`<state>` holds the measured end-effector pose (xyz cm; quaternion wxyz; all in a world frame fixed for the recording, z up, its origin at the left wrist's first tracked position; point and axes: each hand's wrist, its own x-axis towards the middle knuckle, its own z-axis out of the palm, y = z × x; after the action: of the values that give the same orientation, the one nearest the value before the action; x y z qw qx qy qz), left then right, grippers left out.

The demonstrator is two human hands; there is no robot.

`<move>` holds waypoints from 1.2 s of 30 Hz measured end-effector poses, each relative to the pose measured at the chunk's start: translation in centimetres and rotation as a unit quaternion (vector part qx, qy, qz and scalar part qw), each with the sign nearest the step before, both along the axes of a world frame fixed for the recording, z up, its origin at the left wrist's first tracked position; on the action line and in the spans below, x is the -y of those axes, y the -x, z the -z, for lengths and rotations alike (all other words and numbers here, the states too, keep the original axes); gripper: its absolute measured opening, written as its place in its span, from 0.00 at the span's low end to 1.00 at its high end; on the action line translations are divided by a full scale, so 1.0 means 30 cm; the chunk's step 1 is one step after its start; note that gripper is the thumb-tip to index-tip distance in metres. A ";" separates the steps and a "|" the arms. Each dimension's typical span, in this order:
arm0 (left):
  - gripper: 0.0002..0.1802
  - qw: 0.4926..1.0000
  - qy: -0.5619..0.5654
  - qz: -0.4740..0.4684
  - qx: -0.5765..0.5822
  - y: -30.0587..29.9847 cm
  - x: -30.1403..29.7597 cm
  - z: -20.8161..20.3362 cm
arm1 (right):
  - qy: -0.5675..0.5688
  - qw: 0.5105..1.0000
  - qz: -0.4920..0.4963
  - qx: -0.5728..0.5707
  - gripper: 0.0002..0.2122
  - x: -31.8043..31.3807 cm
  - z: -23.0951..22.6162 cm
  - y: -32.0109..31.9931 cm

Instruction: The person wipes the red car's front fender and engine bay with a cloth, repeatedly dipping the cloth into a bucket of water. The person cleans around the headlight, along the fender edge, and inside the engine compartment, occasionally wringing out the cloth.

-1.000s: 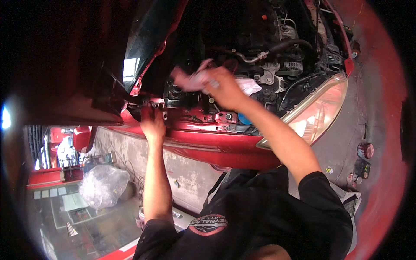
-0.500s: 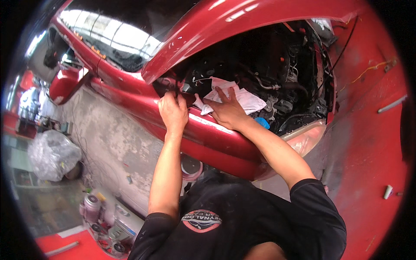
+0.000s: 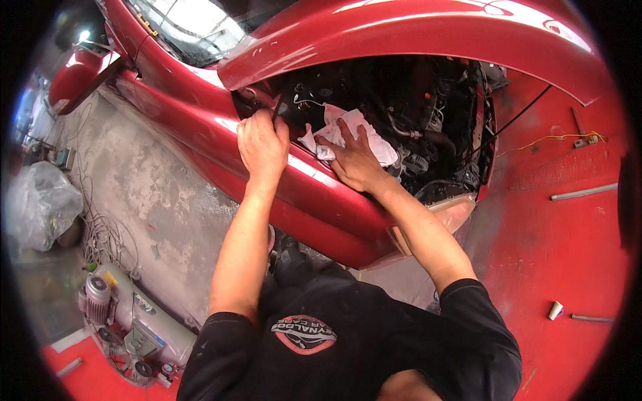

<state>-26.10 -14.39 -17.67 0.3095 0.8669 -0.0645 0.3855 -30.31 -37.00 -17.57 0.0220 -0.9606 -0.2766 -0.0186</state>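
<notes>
My left hand [image 3: 263,145] is closed at the fender's upper edge, beside the hood's rear corner. A thin dark stick-like tool [image 3: 277,109] pokes up from its fingers; the rest of it is hidden in the grip. My right hand [image 3: 358,162] lies with spread fingers on a crumpled white cloth [image 3: 376,142], its palm side over the edge of the red fender [image 3: 314,200]. The cloth covers part of the engine bay [image 3: 428,100] rim. Above both hands stands the raised red hood [image 3: 401,33].
A rod [image 3: 518,119] runs from the hood to the front of the bay. The headlight [image 3: 455,217] is by my right forearm. To the left are a side mirror [image 3: 81,75], an air compressor [image 3: 150,321], coiled hoses [image 3: 110,244] and a plastic-wrapped bundle [image 3: 43,204].
The view has shifted, so the car sits higher and further left in it. Both hands keep nearly the same places on the fender and cloth. A blue object beside the right wrist no longer shows.
</notes>
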 end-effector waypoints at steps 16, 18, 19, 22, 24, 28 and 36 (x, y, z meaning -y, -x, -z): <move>0.07 1.000 0.004 -0.011 0.009 -0.001 -0.006 -0.004 | -0.520 0.802 0.288 0.057 0.17 0.170 -0.133 0.131; 0.07 1.000 0.007 -0.007 0.010 -0.004 -0.007 -0.004 | -0.403 0.896 0.175 -0.057 0.18 0.046 -0.059 0.108; 0.07 1.000 0.006 -0.004 0.012 -0.005 -0.008 -0.003 | -0.395 0.910 0.072 -0.102 0.20 -0.022 -0.018 0.085; 0.08 1.000 0.010 0.000 0.016 -0.003 -0.009 -0.001 | -0.378 0.914 -0.049 -0.142 0.23 -0.129 0.054 -0.017; 0.08 1.000 0.004 -0.012 0.005 0.000 -0.010 0.001 | -0.362 0.912 0.000 -0.192 0.24 -0.132 0.064 -0.056; 0.08 1.000 -0.007 0.004 0.004 -0.004 -0.014 0.001 | -0.269 0.943 0.031 -0.195 0.25 -0.063 0.021 -0.039; 0.08 1.000 -0.005 -0.004 -0.006 -0.006 -0.016 0.001 | -0.186 0.972 -0.013 -0.143 0.27 -0.038 -0.004 0.018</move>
<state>-25.93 -13.91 -17.69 0.3046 0.8708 -0.0613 0.3810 -30.84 -35.85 -17.44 0.2402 -0.9287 -0.2743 0.0680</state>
